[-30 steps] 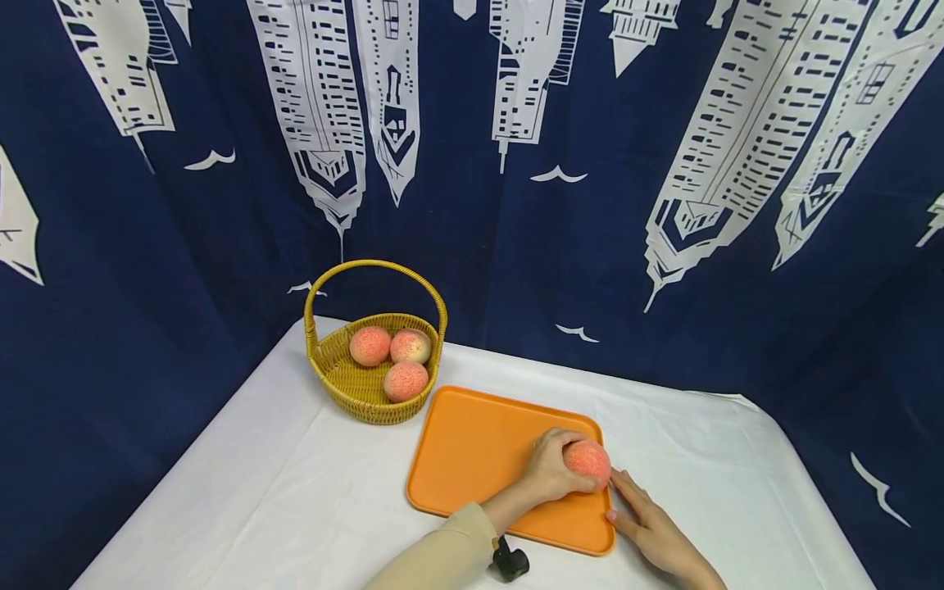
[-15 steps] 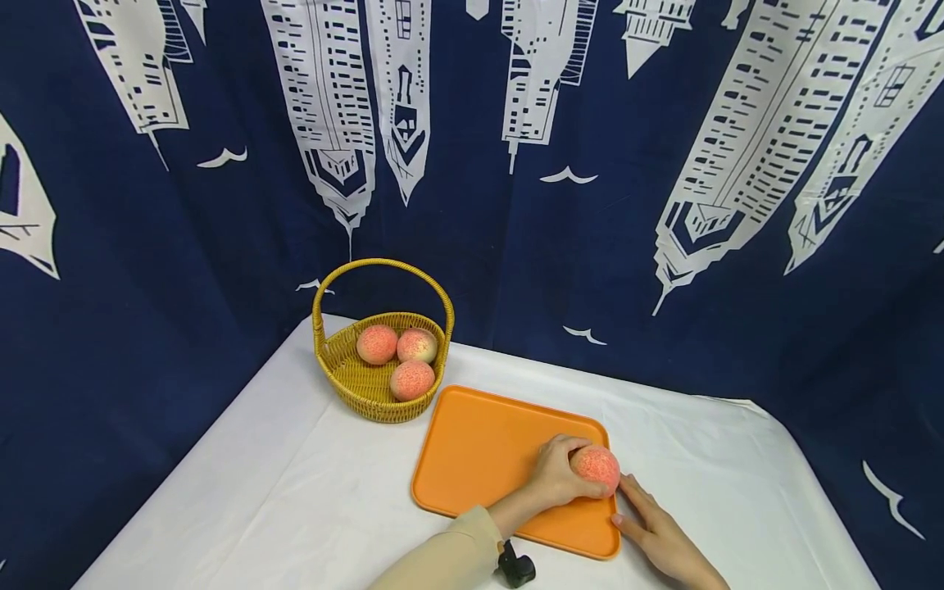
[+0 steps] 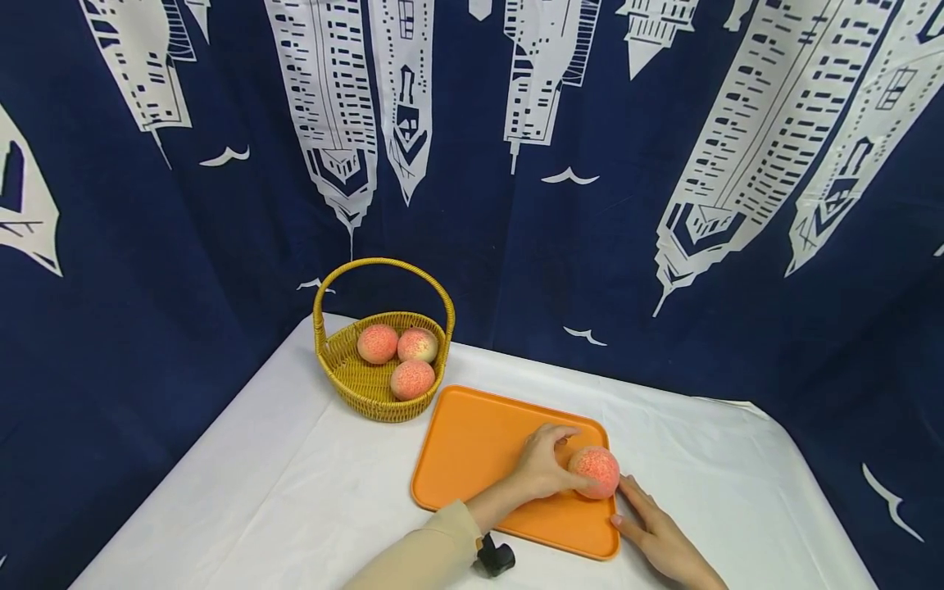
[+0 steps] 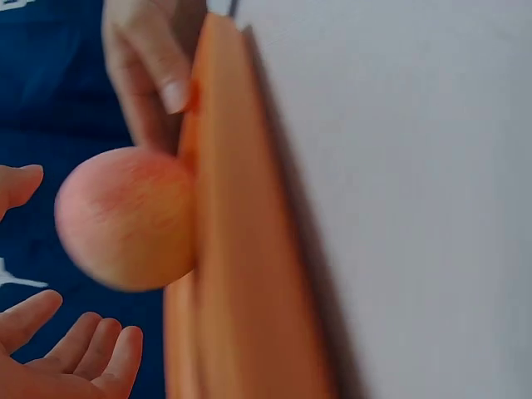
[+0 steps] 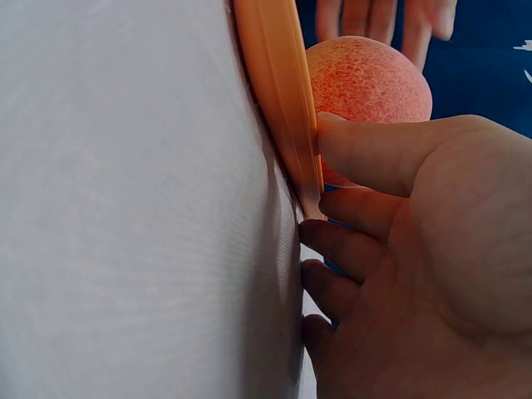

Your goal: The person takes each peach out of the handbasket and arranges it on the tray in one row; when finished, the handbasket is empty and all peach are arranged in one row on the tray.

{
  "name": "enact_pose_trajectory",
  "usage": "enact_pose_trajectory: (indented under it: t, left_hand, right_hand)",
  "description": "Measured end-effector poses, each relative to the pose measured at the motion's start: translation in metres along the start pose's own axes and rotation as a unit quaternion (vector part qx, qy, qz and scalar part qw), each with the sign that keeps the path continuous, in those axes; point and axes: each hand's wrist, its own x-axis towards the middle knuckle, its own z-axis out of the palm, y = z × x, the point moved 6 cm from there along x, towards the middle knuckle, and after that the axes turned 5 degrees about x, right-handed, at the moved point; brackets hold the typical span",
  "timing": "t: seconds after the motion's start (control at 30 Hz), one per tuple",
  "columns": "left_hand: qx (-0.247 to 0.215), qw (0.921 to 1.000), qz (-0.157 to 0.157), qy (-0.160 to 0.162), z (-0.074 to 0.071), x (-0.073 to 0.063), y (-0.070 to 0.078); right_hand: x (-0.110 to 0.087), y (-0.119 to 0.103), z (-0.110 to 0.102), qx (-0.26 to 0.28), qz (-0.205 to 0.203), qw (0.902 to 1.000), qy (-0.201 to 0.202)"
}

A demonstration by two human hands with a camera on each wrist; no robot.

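Observation:
A peach [image 3: 596,473] lies on the right part of the orange tray [image 3: 472,447]. Beside it is my left hand [image 3: 540,469], thumb and fingers spread apart. In the left wrist view a gap shows between this hand [image 4: 75,357] and the peach [image 4: 125,224]. My right hand [image 3: 664,541] touches the tray's right edge near the peach. Seen from the right wrist, the thumb of the right hand [image 5: 449,266] lies against the tray rim [image 5: 287,91] with the fingers extended along the side. The thumb covers part of the peach [image 5: 370,87].
Toward the back left of the white-covered table [image 3: 243,475] stands a wicker basket [image 3: 383,408] with a tall handle. It contains three peaches, one of them the front peach [image 3: 412,380]. A dark blue curtain [image 3: 472,270] with white buildings hangs behind.
My left hand has let go of the peach and drawn slightly left, its fingers spreading. The peach stays on the tray. My right hand keeps its place at the edge. The head view shifted slightly.

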Motion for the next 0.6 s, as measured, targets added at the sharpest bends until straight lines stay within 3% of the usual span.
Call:
enact_pose_trajectory:
  t: [0.2, 0.33, 0.47, 0.6]
  left_hand:
    - [-0.025, 0.9965, 0.072, 0.035, -0.062, -0.009, 0.009]
    - [-0.033, 0.9925, 0.086, 0.081, -0.115, -0.013, 0.002]
    - [-0.006, 0.9881, 0.073, 0.135, -0.166, -0.016, -0.017]
    - [0.007, 0.9844, 0.030, 0.173, -0.208, -0.016, -0.044]
  right_hand:
    - [0.002, 0.000, 0.000, 0.008, 0.005, 1.0000, -0.001]
    - [0.002, 0.001, 0.001, 0.006, 0.006, 1.0000, -0.001]
    - [0.003, 0.002, 0.002, 0.001, 0.010, 0.9999, -0.002]
    - [0.003, 0.003, 0.001, -0.004, 0.017, 0.9998, -0.003]
